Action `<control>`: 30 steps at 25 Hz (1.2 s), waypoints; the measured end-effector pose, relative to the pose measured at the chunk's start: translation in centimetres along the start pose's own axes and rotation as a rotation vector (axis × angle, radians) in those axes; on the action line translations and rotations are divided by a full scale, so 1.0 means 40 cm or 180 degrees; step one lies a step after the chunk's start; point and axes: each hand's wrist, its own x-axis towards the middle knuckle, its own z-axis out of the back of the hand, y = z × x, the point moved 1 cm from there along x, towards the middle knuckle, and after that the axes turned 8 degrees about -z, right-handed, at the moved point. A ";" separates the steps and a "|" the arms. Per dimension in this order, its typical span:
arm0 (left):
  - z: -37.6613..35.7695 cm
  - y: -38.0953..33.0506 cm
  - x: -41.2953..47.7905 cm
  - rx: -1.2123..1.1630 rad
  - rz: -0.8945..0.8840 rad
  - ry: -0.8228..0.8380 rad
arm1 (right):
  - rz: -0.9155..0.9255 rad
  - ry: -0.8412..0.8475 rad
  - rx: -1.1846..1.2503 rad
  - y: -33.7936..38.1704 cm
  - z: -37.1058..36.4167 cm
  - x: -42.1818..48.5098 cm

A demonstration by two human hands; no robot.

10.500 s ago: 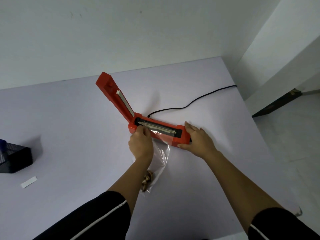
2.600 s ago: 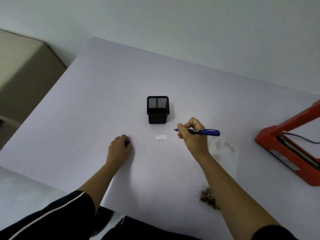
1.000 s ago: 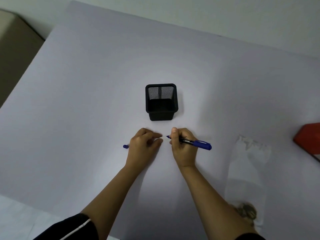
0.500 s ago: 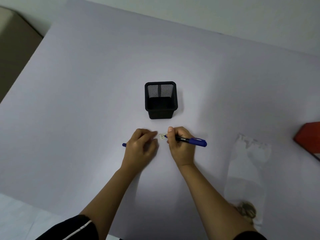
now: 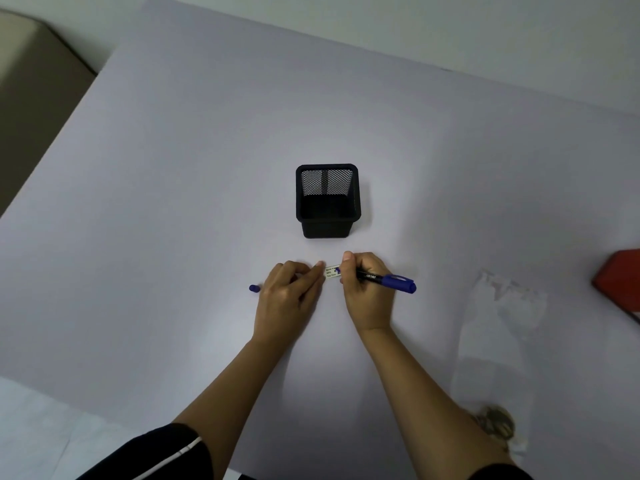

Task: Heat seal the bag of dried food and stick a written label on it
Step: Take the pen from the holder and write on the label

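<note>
**Label being written, not yet on the bag**

The label (image 5: 331, 272) lies flat on the bench (image 5: 173, 202), just in front of the black mesh cup (image 5: 327, 202). It carries small printed lines and a blue mark near its middle, too small to read. The pen (image 5: 384, 279) has its tip on the label, so the writing step looks to be in hand.

The bag (image 5: 498, 341) lies flat on the bench well to the right, apart from the label. Its crinkled top points away from the person, and the dried food (image 5: 495, 422) is bunched at the near end. The red sealer (image 5: 620, 282) shows only at the right edge, clear of the bag. Whether the top is sealed cannot be told, though the bag lying away from the sealer suggests that step is done. Left to do, by this reading: finish the writing, lift the label and stick it on the bag.

The right hand (image 5: 369, 292) has a closed grip on the pen, with its fingers curled round the barrel close to the tip. The left hand (image 5: 287, 296) grips nothing. Its fingertips press on the label's left end and steady it. The blue cap (image 5: 254, 288) lies on the bench just left of that hand.
</note>
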 end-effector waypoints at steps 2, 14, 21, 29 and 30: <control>-0.002 0.003 0.000 0.0013 -0.0030 0.0034 | -0.0015 -0.0002 -0.0006 0.000 -0.001 0.000; -0.005 0.002 0.005 0.0019 -0.0012 0.0089 | 0.0064 0.0056 0.0017 0.007 -0.001 0.000; 0.001 -0.004 0.006 0.0052 -0.0028 0.0090 | 0.0189 0.0066 -0.0060 0.010 0.000 -0.002; 0.000 -0.003 0.009 0.0033 -0.0004 0.0100 | 0.0311 0.0052 -0.0131 0.014 0.001 -0.001; 0.000 -0.003 0.009 0.0031 -0.0002 0.0092 | 0.0304 0.0052 -0.0142 0.014 0.000 -0.001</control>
